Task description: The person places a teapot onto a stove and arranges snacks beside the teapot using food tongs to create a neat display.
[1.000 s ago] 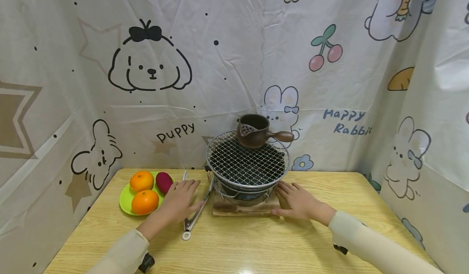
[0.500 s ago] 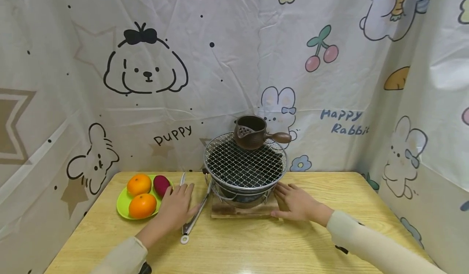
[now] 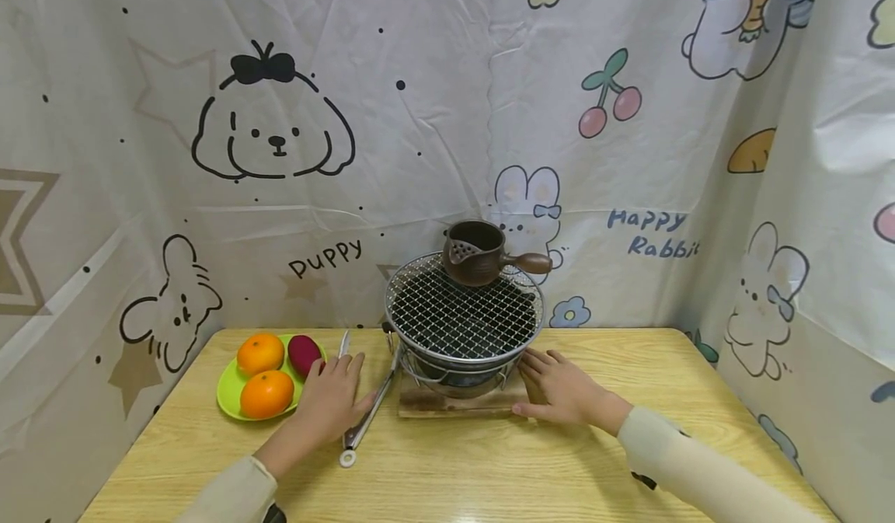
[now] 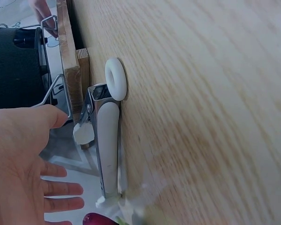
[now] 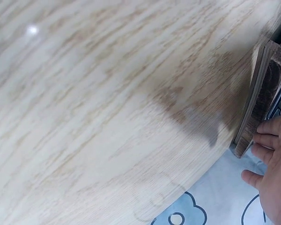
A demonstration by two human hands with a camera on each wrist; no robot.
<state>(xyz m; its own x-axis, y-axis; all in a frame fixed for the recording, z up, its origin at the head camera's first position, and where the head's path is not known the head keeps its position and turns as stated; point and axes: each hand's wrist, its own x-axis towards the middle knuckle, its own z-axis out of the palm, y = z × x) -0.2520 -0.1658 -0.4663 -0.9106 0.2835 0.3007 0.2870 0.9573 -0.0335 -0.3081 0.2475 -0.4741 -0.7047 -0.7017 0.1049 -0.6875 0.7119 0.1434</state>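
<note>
Our left hand (image 3: 327, 400) near the tongs (image 4: 108, 140) and right hand (image 3: 568, 392) beside the wooden board (image 3: 450, 407) stay relaxed, empty; nothing advances.

Wood-grain table (image 3: 447, 476): green plate (image 3: 228, 392), metal tongs (image 4: 107, 140), wooden board (image 3: 461, 409) on top.

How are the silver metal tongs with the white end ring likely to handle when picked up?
The tongs look slender, probably light for their length. Lying spread apart on the tan wood-grain table, they should probably resist rolling. The joint near the ring suggests they may squeeze together when gripped.
</note>
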